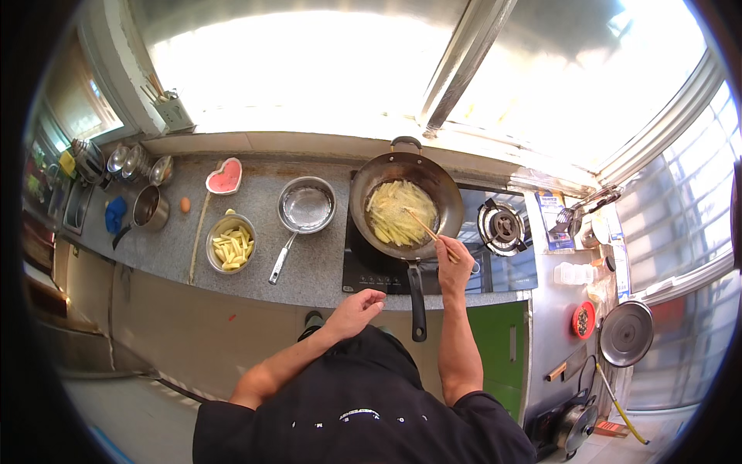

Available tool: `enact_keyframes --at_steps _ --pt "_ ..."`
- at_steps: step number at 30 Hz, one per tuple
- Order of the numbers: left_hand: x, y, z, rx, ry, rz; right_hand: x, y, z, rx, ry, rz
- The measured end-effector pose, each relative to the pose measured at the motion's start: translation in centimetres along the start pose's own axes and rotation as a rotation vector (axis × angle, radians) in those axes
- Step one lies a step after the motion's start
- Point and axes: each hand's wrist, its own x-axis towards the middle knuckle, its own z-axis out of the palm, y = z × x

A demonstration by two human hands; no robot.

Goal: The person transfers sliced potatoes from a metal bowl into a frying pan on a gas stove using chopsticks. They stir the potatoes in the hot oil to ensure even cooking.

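My right hand (455,268) grips a pair of wooden chopsticks (426,229), their tips down among the potato strips (401,212) that bubble in oil. The strips fill the bottom of a dark wok (449,191) on a black glass cooktop (371,269). The wok's long black handle (417,307) points towards me, beside my right forearm. My left hand (358,312) hangs with nothing in it near the counter's front edge, its fingers loosely bent and partly spread. Left of the wok, a long-handled strainer (307,204) rests over a bowl.
A metal bowl (210,250) of raw potato strips stands farther left. Behind it lie a heart-shaped dish (225,176) and an egg (185,205), with a saucepan (152,211) beyond. At right are a gas burner (503,226), a cleaver (571,365) and a red bowl (583,319).
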Motion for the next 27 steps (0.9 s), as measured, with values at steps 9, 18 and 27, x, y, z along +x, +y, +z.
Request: enact_keyframes --at_steps 9,18,27 --pt "4.1 0.0 4.1 -0.044 -0.093 -0.13 -1.6 0.5 -1.4 -0.038 0.072 0.009" --pt "6.3 0.9 6.0 -0.422 -0.2 -0.301 -2.6 0.6 -2.2 -0.045 0.105 0.043" --pt "6.0 1.0 6.1 -0.503 -0.242 -0.312 -3.3 1.5 -1.6 -0.005 0.083 0.101"
